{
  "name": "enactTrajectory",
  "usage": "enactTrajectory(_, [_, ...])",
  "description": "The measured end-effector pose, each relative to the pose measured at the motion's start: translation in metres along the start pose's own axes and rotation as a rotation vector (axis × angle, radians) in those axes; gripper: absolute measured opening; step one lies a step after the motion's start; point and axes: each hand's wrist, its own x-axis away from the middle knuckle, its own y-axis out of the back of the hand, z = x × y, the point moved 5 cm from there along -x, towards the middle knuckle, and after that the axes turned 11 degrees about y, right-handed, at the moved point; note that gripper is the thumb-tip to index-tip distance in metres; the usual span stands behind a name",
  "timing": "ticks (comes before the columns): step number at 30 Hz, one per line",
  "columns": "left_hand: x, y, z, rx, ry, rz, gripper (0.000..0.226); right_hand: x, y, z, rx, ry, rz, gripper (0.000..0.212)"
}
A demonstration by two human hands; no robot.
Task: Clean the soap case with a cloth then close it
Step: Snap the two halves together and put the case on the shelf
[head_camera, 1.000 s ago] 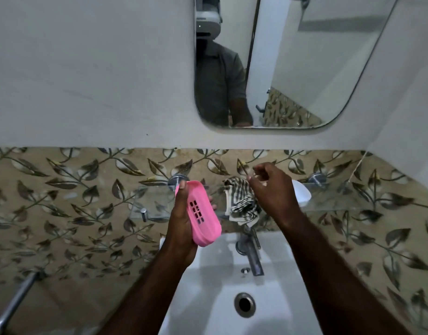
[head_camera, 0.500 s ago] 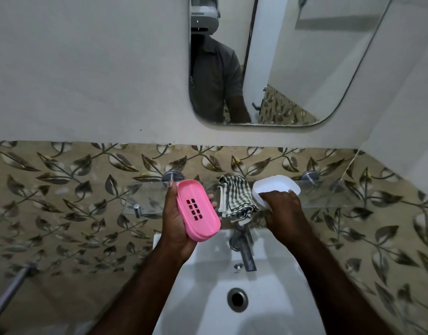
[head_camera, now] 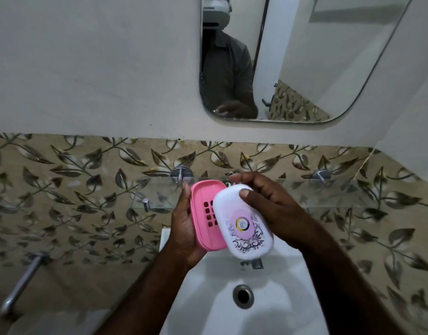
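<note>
left hand [head_camera: 184,235]: holds the pink base [head_camera: 202,218] from behind, fingers curled round its edge.
pink base: tilted above the sink [head_camera: 275,315], slotted inside showing.
white lid [head_camera: 244,228]: overlaps the base's right side, not seated.
right hand [head_camera: 275,206]: grips the lid, thumb on top.

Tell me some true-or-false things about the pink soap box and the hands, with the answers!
1. The left hand holds the pink base. True.
2. The white lid lies in the sink. False: the right hand holds it over the base, above the sink.
3. The lid fully covers the base. False: it covers only part, and the base's left side shows beside it.
4. The base has small square holes. True.
</note>
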Motion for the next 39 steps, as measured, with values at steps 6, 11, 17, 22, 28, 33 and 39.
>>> enactTrajectory(6, [0.004,0.006,0.007,0.094,-0.021,-0.007,0.079,0.006,-0.017,-0.039,0.242,0.049,-0.470,0.016])
enactTrajectory(11, [0.004,0.004,0.009,0.091,-0.054,-0.057,0.075,0.013,-0.044,-0.041,0.249,-0.028,-0.494,0.036])
enactTrajectory(17, [0.006,0.009,0.001,0.057,-0.064,-0.065,0.065,0.024,-0.083,-0.032,0.325,0.000,-0.224,0.102])
enactTrajectory(22, [0.007,0.001,0.003,0.012,-0.054,-0.073,0.060,0.014,-0.065,-0.031,0.193,-0.019,-0.399,0.081])
enactTrajectory(28, [0.010,0.000,-0.002,-0.059,-0.041,-0.061,0.062,0.009,-0.063,-0.029,0.248,0.037,-0.401,0.073])
enactTrajectory(33, [0.012,0.001,-0.002,-0.069,-0.041,-0.100,0.064,0.010,-0.065,-0.030,0.213,0.051,-0.425,0.071])
enactTrajectory(39, [0.016,-0.001,-0.002,0.007,-0.057,-0.085,0.071,0.007,-0.077,-0.028,0.280,0.077,-0.348,0.061])
